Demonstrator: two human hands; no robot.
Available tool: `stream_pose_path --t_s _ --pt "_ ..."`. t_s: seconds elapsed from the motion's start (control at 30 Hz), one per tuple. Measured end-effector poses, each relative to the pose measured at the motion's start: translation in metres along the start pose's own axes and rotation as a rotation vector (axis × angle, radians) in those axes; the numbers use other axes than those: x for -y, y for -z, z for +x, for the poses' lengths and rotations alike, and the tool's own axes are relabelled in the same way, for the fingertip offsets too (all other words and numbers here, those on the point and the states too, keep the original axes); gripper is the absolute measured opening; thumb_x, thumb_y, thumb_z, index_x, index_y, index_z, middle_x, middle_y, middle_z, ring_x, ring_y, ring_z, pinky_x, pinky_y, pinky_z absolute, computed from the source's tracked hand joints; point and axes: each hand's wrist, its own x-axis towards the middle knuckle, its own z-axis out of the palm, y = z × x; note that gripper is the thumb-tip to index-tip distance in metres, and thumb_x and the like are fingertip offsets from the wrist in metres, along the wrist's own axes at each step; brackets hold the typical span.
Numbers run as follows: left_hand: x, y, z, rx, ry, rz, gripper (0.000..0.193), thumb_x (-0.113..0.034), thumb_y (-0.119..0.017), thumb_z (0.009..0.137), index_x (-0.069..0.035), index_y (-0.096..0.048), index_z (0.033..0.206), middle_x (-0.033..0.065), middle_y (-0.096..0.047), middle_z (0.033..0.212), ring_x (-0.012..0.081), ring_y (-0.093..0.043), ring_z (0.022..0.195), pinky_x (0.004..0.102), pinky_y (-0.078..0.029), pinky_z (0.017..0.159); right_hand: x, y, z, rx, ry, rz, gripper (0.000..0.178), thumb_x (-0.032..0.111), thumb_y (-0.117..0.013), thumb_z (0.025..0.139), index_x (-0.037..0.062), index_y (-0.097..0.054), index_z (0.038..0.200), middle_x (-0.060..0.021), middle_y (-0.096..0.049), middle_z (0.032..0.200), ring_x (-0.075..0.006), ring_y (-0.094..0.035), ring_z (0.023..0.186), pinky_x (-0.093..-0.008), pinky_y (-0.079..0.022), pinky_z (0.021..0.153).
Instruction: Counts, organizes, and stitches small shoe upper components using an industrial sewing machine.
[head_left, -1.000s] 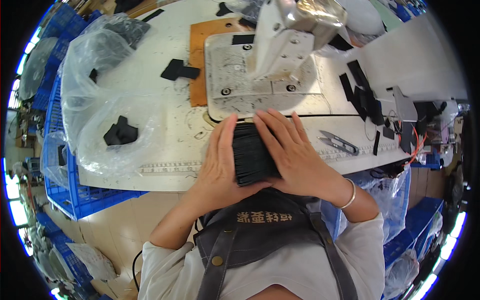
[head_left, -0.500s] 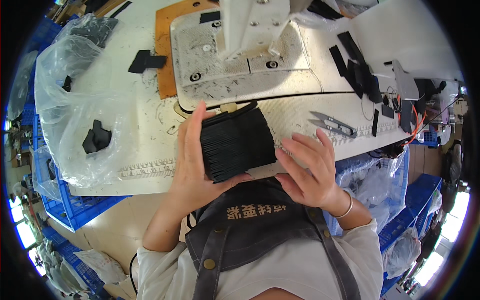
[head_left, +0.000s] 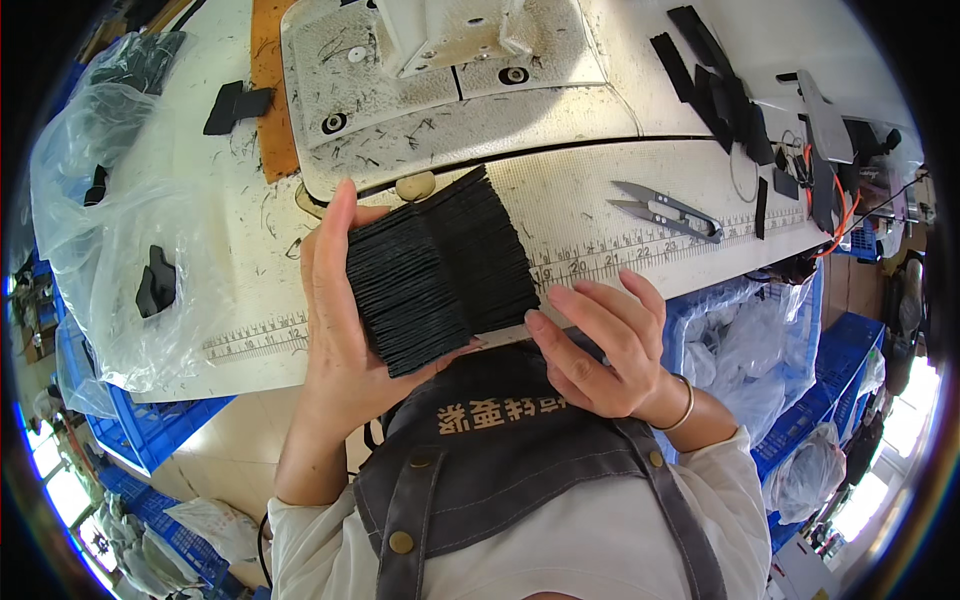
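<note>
A thick stack of black fabric pieces (head_left: pixel 440 270) is gripped from its left side by my left hand (head_left: pixel 335 310), the thumb and fingers spanning its upper and lower edges. The many thin layers show edge-on, and the stack is tilted over the table's front edge. My right hand (head_left: pixel 605 345) has its fingers apart and slightly curled, close to the stack's lower right corner; whether a fingertip touches it I cannot tell. Thread snips (head_left: pixel 668 210) lie on the table to the right of the stack.
The sewing machine bed (head_left: pixel 420 130) stands beyond the stack. A clear plastic bag (head_left: pixel 130 290) with black pieces lies at left, near a loose black piece (head_left: pixel 238 106). Black strips (head_left: pixel 712 95) lie at far right. A ruler strip (head_left: pixel 640 255) runs along the table front. Blue crates (head_left: pixel 170 430) stand below.
The stack, in my left hand, has moved slightly left and turned counterclockwise. My right hand has shifted a little left and down with it. The view itself has shifted too.
</note>
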Motion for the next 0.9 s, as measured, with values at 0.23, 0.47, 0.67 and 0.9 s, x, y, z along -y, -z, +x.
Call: stream_pose_path --t_s 0.23,0.47,0.67,0.9 --pt "0.000 -0.001 -0.002 -0.027 0.038 0.009 0.126 -0.006 -0.091 0.045 -0.002 -0.017 0.148 0.0147 -0.042 0.129 0.0257 -0.050 0.115 0.0346 -0.041 0.098 0.011 -0.007 -0.003 -0.058 -0.030 0.099 0.022 0.008 -0.069 0.071 0.0069 -0.069 0.093 -0.0081 -0.065 0.112 -0.0224 -0.061 0.097 -0.0372 -0.045 0.088" --pt "0.001 -0.001 -0.001 -0.039 0.031 0.025 0.125 -0.004 -0.090 0.045 -0.003 -0.018 0.148 0.0145 -0.045 0.127 0.0253 -0.052 0.112 0.0341 -0.043 0.096 0.013 -0.011 -0.002 -0.095 -0.053 0.100 0.019 0.008 -0.066 0.073 0.0067 -0.067 0.093 -0.0109 -0.066 0.111 -0.0241 -0.062 0.100 -0.0363 -0.046 0.087" --pt "0.000 0.001 0.001 -0.010 0.010 0.032 0.123 -0.001 -0.088 0.046 -0.002 -0.019 0.148 0.0155 -0.043 0.128 0.0256 -0.052 0.113 0.0340 -0.044 0.095 0.016 -0.005 0.014 -0.063 -0.060 0.057 0.020 0.012 -0.068 0.076 0.0097 -0.067 0.096 -0.0072 -0.067 0.111 -0.0226 -0.062 0.101 -0.0390 -0.042 0.093" --pt "0.000 -0.002 0.004 -0.058 -0.025 -0.027 0.113 -0.010 -0.087 0.054 0.005 -0.020 0.144 0.0206 -0.047 0.120 0.0331 -0.050 0.105 0.0402 -0.042 0.091 0.026 -0.013 0.030 -0.018 0.027 0.046 0.028 0.020 -0.068 0.079 0.0203 -0.069 0.108 -0.0026 -0.063 0.119 -0.0198 -0.060 0.105 -0.0432 -0.039 0.098"
